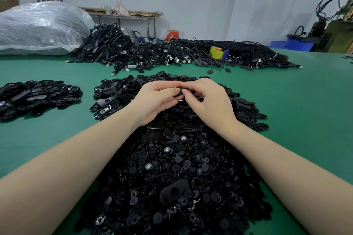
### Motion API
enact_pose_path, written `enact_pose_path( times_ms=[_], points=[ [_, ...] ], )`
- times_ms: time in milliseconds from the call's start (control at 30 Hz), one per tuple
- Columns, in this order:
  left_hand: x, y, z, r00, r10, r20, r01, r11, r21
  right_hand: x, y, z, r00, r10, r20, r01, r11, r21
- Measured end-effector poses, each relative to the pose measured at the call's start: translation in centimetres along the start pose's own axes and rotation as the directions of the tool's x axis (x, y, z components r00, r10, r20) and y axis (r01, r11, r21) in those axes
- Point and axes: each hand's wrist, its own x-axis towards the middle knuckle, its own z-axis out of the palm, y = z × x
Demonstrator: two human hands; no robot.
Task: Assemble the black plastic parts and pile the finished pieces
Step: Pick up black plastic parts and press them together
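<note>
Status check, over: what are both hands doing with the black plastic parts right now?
Left hand and right hand both pinching one small black plastic part above the big heap of loose black plastic parts. Smaller separate pile of black plastic pieces at left. Nothing blocking.

Both hands (181, 99) on blk part (180, 92)

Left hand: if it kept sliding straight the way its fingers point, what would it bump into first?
The left hand points right, at the right hand. Both hands pinch the same small black part, so it would likely meet the right hand's fingertips almost at once, though depth is unclear.
</note>
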Motion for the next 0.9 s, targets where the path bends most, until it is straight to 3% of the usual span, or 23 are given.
enact_pose_path(
  times_ms=[100, 233, 500, 900],
  points=[
    [0.0, 0.0, 0.2, 0.999, 0.027, -0.020, -0.026, 0.999, 0.036, 1.2, 0.3, -0.5, 0.971, 0.218, 0.096, -0.235, 0.946, 0.222],
    [0.2, 0.3, 0.5, 0.996, 0.092, -0.008, -0.088, 0.970, 0.227, 1.3, 0.9, -0.6, 0.916, 0.342, 0.211, -0.401, 0.817, 0.414],
    [0.1, 1.0, 0.7, 0.985, 0.168, 0.032, -0.165, 0.890, 0.425, 1.4, 1.2, -0.8, 0.897, 0.380, 0.224, -0.441, 0.775, 0.452],
    [-0.2, 1.1, 1.3, 0.986, 0.151, 0.069, -0.166, 0.888, 0.430, 1.3, 1.1, -1.0, 0.870, 0.396, 0.295, -0.494, 0.696, 0.522]
  ],
)
